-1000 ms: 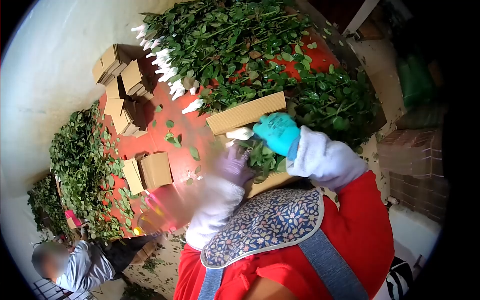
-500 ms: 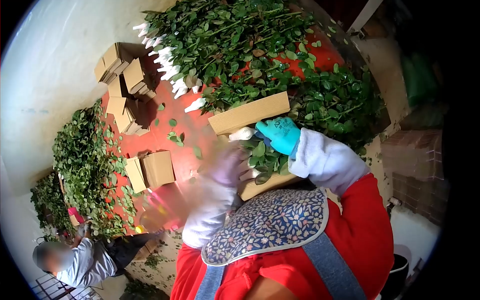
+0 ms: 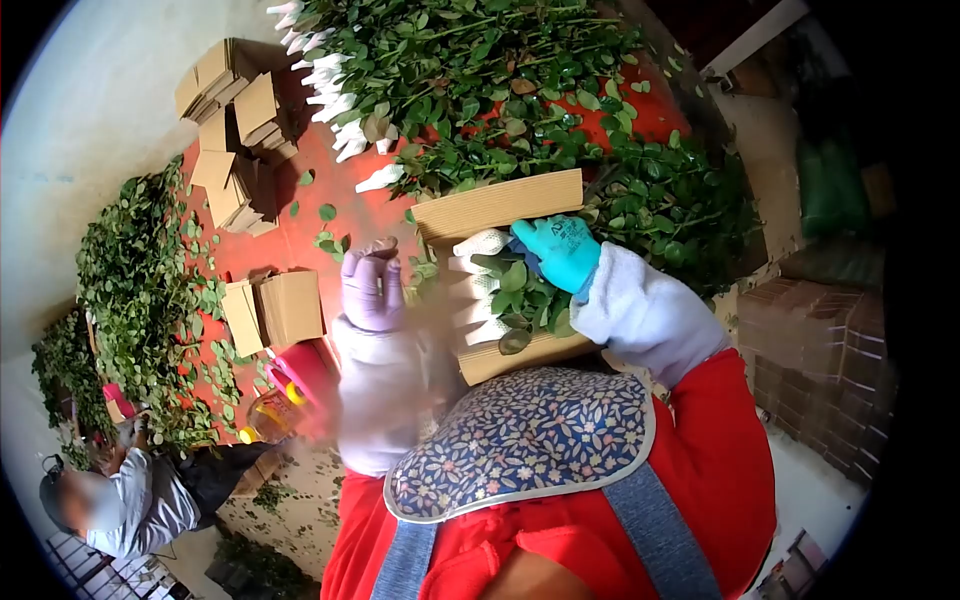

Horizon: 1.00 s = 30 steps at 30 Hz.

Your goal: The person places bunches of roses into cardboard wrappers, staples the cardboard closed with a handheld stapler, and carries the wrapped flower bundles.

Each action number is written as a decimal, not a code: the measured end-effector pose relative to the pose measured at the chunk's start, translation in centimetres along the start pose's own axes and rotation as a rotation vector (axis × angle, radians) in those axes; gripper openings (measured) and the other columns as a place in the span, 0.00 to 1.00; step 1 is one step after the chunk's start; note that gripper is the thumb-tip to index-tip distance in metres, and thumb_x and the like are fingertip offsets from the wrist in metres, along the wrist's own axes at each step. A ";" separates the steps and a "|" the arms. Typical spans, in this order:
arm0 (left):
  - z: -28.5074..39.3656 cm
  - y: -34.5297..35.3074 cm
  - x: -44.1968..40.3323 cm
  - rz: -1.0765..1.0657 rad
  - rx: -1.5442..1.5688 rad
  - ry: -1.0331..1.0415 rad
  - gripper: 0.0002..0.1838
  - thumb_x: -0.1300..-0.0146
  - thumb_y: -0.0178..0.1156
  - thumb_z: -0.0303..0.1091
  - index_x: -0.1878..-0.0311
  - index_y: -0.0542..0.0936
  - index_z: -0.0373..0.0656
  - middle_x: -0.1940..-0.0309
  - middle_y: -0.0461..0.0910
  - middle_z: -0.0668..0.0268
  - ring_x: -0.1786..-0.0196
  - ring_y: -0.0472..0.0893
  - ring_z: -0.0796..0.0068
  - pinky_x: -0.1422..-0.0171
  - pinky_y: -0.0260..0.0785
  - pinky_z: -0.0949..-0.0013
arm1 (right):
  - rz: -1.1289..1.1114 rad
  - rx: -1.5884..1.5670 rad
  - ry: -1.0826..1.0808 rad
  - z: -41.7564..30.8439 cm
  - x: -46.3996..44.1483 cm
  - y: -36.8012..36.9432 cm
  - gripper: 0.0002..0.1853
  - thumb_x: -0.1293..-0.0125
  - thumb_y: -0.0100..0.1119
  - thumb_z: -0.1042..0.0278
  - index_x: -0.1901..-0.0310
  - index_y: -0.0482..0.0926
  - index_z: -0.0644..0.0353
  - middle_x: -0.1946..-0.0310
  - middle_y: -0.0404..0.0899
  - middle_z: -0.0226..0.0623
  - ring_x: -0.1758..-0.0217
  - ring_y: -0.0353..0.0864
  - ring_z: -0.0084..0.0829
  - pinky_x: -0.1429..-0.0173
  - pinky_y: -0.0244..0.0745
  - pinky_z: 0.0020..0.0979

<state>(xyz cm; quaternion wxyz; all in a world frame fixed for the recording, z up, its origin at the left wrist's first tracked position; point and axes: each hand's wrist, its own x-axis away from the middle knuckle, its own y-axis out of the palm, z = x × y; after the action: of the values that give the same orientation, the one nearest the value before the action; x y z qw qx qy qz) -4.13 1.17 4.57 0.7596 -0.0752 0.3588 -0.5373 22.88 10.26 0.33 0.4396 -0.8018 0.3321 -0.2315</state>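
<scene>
My left hand [image 3: 372, 290], in a lilac glove, is raised left of a corrugated cardboard sheet [image 3: 500, 205] with upturned sides. Its fingers are bent and somewhat apart, with nothing visible in them. My right hand [image 3: 562, 252], in a teal glove, is closed around leafy rose stems [image 3: 522, 290] just below the topmost head. Several rose heads in white net sleeves [image 3: 482, 243] lie in a column between the cardboard's two sides, pointing left. The right hand's fingertips are partly hidden, and the left forearm is smeared by motion.
Heaps of leafy rose stems [image 3: 470, 80] cover the far red table [image 3: 300, 225]. Folded cardboard stacks [image 3: 235, 190] and another cardboard piece [image 3: 285, 310] stand at left. A pink container [image 3: 310, 375] and a bottle [image 3: 268, 418] are near my left arm. Another person [image 3: 140, 500] works at lower left.
My left hand has moved left, away from the sleeved rose heads, uncovering more of them. The right hand stays at the stems. The whole view has shifted slightly.
</scene>
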 end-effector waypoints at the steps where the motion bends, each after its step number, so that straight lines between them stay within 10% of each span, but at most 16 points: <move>1: 0.3 -0.7 0.5 -0.004 0.058 -0.120 0.07 0.40 0.60 0.22 0.59 0.77 0.36 0.60 0.78 0.62 0.60 0.77 0.70 0.54 0.71 0.69 | -0.013 -0.044 0.013 -0.4 -0.1 -0.3 0.18 0.45 0.61 0.65 0.52 0.72 0.56 0.66 0.80 0.44 0.62 0.80 0.48 0.63 0.73 0.48; 8: 2.7 2.8 0.2 -0.166 -0.401 0.024 0.26 0.54 0.74 0.44 0.51 0.81 0.45 0.57 0.75 0.62 0.59 0.77 0.60 0.57 0.72 0.61 | 0.105 0.192 -0.160 -1.8 0.0 -1.2 0.18 0.47 0.62 0.67 0.53 0.73 0.55 0.67 0.79 0.39 0.63 0.80 0.45 0.63 0.73 0.47; 14: 2.9 2.2 -0.9 -0.094 -0.290 0.306 0.07 0.47 0.67 0.27 0.68 0.78 0.41 0.60 0.78 0.59 0.61 0.78 0.60 0.58 0.72 0.61 | 0.087 0.233 -0.128 -1.9 -0.4 -2.2 0.18 0.46 0.60 0.69 0.51 0.73 0.56 0.67 0.80 0.39 0.64 0.81 0.44 0.63 0.75 0.46; 16: 4.3 0.0 0.2 0.134 0.151 -0.163 0.03 0.41 0.60 0.25 0.66 0.76 0.38 0.58 0.79 0.56 0.58 0.79 0.68 0.56 0.73 0.67 | 0.024 0.237 -0.078 -1.8 -0.4 -2.2 0.15 0.42 0.59 0.68 0.53 0.73 0.56 0.67 0.80 0.39 0.64 0.81 0.44 0.63 0.75 0.45; 19: 0.8 -3.2 2.2 0.023 0.618 -0.328 0.02 0.40 0.54 0.24 0.64 0.74 0.37 0.58 0.78 0.60 0.59 0.78 0.75 0.58 0.74 0.71 | 0.104 -0.058 -0.116 -1.9 -0.4 -1.9 0.12 0.38 0.59 0.64 0.54 0.73 0.57 0.67 0.80 0.40 0.66 0.81 0.43 0.64 0.74 0.45; 20: 1.7 -3.2 3.3 -0.028 0.479 -0.754 0.06 0.41 0.57 0.24 0.60 0.74 0.38 0.58 0.77 0.61 0.63 0.77 0.76 0.60 0.73 0.73 | 0.173 0.074 -0.212 -2.3 -0.4 -2.9 0.13 0.35 0.58 0.61 0.55 0.73 0.58 0.67 0.80 0.41 0.67 0.80 0.42 0.65 0.73 0.44; 24: 0.0 3.3 5.9 -0.060 0.624 -0.982 0.20 0.38 0.65 0.29 0.43 0.73 0.39 0.55 0.76 0.64 0.55 0.77 0.73 0.51 0.73 0.72 | 0.057 -0.014 -0.176 -2.6 0.1 -2.4 0.14 0.37 0.58 0.62 0.54 0.72 0.59 0.66 0.79 0.40 0.65 0.80 0.42 0.63 0.73 0.43; 30: 2.6 5.8 2.8 0.159 0.961 -1.313 0.04 0.39 0.66 0.26 0.63 0.80 0.38 0.68 0.83 0.63 0.71 0.83 0.73 0.65 0.80 0.70 | -0.066 0.540 -0.065 -4.2 -0.7 -1.5 0.14 0.39 0.50 0.69 0.51 0.70 0.58 0.61 0.77 0.42 0.61 0.80 0.42 0.60 0.75 0.42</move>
<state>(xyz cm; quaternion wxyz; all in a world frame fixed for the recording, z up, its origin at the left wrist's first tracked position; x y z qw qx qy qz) 2.39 0.38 2.29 0.8002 -0.0151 -0.4244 -0.4234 20.12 9.07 3.64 0.6400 -0.6731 0.2176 -0.2999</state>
